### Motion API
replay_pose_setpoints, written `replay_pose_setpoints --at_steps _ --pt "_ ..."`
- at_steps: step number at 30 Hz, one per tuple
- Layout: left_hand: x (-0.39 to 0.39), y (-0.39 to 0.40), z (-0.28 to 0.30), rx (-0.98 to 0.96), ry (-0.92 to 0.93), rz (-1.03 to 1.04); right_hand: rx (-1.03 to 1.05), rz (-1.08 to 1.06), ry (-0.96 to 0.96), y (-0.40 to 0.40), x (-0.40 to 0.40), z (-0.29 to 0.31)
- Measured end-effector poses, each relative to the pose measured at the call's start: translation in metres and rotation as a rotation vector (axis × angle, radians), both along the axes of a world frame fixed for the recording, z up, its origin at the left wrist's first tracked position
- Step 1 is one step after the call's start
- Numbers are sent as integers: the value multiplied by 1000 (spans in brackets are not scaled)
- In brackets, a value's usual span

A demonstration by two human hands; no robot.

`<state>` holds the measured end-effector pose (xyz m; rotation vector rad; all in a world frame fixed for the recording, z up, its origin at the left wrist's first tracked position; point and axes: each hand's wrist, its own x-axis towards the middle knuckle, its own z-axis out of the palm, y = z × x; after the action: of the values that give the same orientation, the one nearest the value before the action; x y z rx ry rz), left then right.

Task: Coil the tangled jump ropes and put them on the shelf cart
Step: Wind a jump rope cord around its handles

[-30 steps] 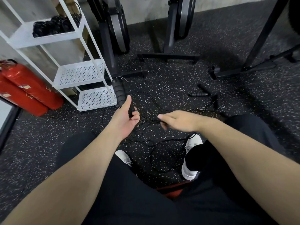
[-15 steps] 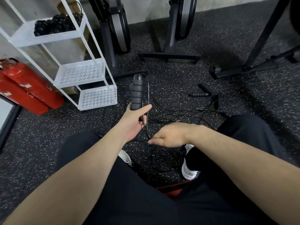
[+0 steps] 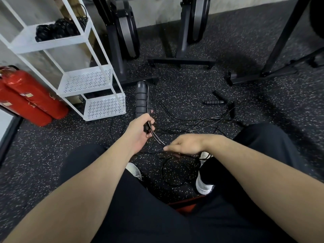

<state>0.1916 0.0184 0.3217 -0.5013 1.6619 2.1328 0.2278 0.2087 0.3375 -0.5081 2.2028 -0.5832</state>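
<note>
Black ribbed rope handle (image 3: pixel 141 98) in left hand (image 3: pixel 140 132), unbranded.

No words, numbers or brand marks can be read anywhere in this view. The two red fire extinguishers (image 3: pixel 26 97) lying on the floor at its left edge each carry a small pale label (image 3: pixel 26 94), but the print on these is far too small and blurred to make out.
</note>
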Motion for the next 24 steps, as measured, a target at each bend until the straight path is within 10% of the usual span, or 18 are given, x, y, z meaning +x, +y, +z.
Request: replay_pose_setpoints --at_steps 13,24 --pt "9 -6 10 -179 124 -394 -83 -288 -9 56 -22 -5" --pt "20 -7 11 -765 296 -840 -47 -423 -38 55 -25 -8"
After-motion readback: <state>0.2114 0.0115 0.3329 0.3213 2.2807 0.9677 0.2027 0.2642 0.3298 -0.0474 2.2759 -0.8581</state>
